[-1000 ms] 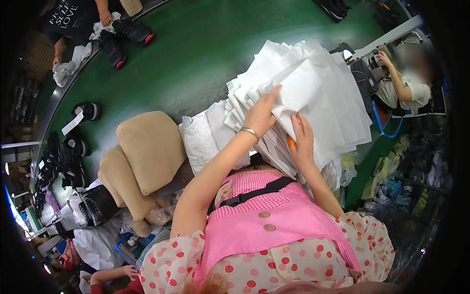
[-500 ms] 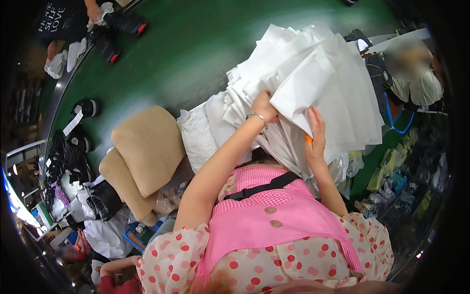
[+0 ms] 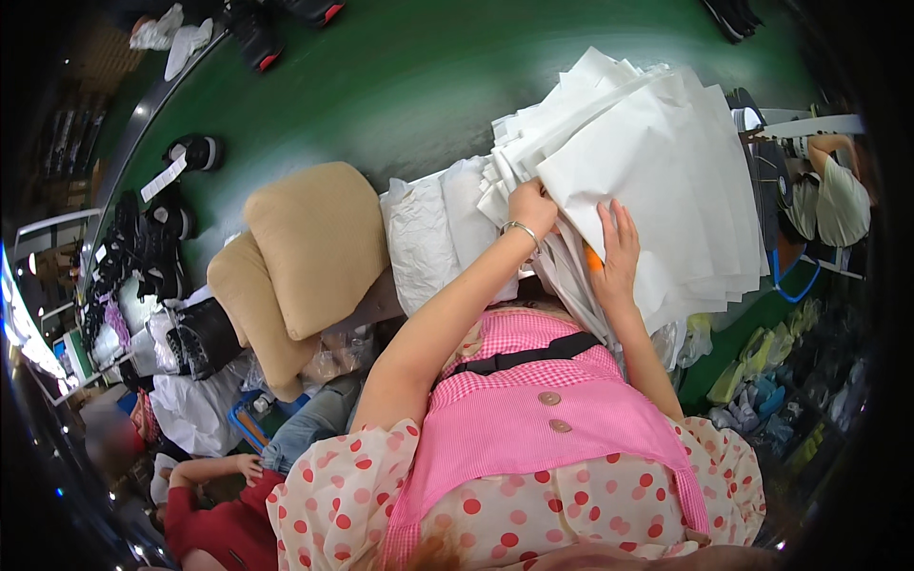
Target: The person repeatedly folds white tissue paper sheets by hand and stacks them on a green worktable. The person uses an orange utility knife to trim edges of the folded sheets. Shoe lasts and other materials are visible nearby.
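Observation:
A thick fanned stack of white paper sheets (image 3: 666, 181) lies in front of me, its edges spread toward the left. My left hand (image 3: 533, 209), with a silver bangle at the wrist, is closed in a pinch on the edge of the sheets. On the sheets' near side, my right hand (image 3: 619, 246) lies with its fingers stretched out over the top sheet. Something orange (image 3: 594, 259) shows at its thumb. Left of the stack are crumpled white paper bundles (image 3: 424, 238).
Two tan cushion-like pieces (image 3: 319, 238) lie left of the paper. Dark shoes (image 3: 143, 238) stand along the green table's (image 3: 381, 105) left edge. A person in red (image 3: 214, 514) is at the lower left. Another person's white sleeve (image 3: 844, 205) shows at the right, near a blue frame (image 3: 795, 285).
The view has shifted, and the top sheet lies flatter and broader over the stack. My left hand still pinches the sheets' edge. The person at the far upper left has gone from view.

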Tool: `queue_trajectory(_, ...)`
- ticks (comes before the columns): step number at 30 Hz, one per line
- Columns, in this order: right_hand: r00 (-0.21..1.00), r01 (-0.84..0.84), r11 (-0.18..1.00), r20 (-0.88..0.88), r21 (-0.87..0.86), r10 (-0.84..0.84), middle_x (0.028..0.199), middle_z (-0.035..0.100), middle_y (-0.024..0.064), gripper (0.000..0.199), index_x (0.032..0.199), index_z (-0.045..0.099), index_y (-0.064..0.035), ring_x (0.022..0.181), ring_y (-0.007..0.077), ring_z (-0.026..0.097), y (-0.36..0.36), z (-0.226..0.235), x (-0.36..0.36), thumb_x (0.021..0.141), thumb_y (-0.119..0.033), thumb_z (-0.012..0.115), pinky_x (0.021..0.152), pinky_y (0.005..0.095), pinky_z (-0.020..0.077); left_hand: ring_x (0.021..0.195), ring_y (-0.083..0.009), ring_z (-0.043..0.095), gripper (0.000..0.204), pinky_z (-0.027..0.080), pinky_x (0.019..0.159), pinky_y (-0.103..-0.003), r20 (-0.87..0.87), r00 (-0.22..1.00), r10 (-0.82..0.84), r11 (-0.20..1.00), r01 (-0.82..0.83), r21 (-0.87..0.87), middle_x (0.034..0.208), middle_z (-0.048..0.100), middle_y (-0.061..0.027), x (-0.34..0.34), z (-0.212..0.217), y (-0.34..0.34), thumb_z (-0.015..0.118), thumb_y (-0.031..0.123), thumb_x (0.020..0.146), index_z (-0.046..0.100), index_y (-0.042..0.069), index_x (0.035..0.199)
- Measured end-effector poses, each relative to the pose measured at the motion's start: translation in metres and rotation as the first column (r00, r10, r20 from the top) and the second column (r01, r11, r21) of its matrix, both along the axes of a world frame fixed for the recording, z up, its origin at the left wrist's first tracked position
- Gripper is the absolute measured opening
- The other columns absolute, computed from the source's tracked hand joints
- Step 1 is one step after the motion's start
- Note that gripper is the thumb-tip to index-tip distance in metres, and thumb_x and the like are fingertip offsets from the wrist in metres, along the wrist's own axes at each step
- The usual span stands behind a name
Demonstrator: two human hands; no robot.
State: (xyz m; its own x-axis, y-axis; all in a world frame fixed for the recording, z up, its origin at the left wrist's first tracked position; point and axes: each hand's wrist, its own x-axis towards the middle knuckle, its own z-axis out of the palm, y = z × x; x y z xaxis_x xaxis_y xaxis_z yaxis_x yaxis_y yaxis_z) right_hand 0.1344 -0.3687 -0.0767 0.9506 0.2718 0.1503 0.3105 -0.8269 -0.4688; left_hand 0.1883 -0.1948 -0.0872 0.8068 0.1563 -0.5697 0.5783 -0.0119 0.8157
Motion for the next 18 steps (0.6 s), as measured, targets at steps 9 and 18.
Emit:
queue_trajectory(9, 0.996, -0.090, 0.995, 0.010, -0.040, 0.091, 0.145, 0.034, 0.0142, 0.061, 0.136, 0.045, -0.0105, 0.135, 0.0354, 0.028, 0.001, 0.006, -0.003, 0.083, -0.034, 0.063, 0.108, 0.0474, 0.0225, 0.059, -0.0199, 0.062, 0.045, 0.055, 0.045, -0.030, 0.241, 0.955, 0.170, 0.946, -0.227, 0.230, 0.084, 0.057, -0.0112, -0.036, -0.053, -0.008, 0.065, 0.015, 0.081, 0.044, -0.008, 0.112)
queue_trajectory(18, 0.989, -0.141, 0.988, 0.037, -0.058, 0.143, 0.145, 0.035, 0.0141, 0.061, 0.137, 0.044, -0.0089, 0.135, 0.0360, 0.028, 0.001, -0.029, -0.006, 0.084, -0.035, 0.061, 0.108, 0.0479, 0.0220, 0.047, -0.0180, 0.062, 0.017, 0.050, 0.042, -0.030, 0.084, 0.994, 0.063, 0.998, -0.065, 0.013, 0.065, 0.062, -0.0087, -0.011, -0.031, 0.006, 0.055, 0.013, 0.087, 0.059, -0.003, 0.089)
